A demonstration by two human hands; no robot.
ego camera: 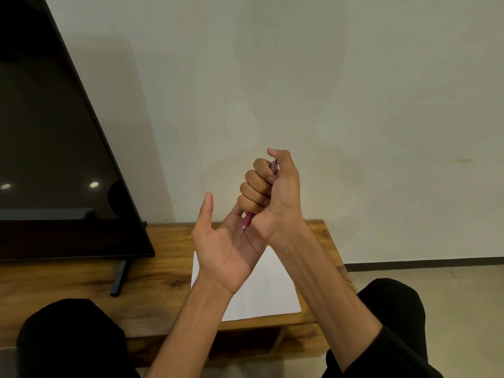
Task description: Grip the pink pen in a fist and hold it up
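Head view: right hand raised at frame centre, fist clenched around a pink pen, thumb up along the top end, tip pointing down. Pen tip sits right at the palm of the left hand, which is held flat and open, palm up, thumb out, gripping nothing. Can't tell if the tip actually touches the skin or hovers just off it.

Below the hands, a white sheet of paper lies on the wooden table, lower centre. What shows of it looks blank, so judging by that, no writing on the sheet yet; pen is in hand and over the palm, not at the paper.

Black TV stands upper left on the table, its stand leg beside the sheet. Dark-clad knees at the bottom corners.

Hidden: most of the pen barrel is inside the fist; left-hand fingers are behind the right hand; the middle of the paper is covered by both forearms; any mark on the palm is too small to make out. TV top is cut off by the frame edge.
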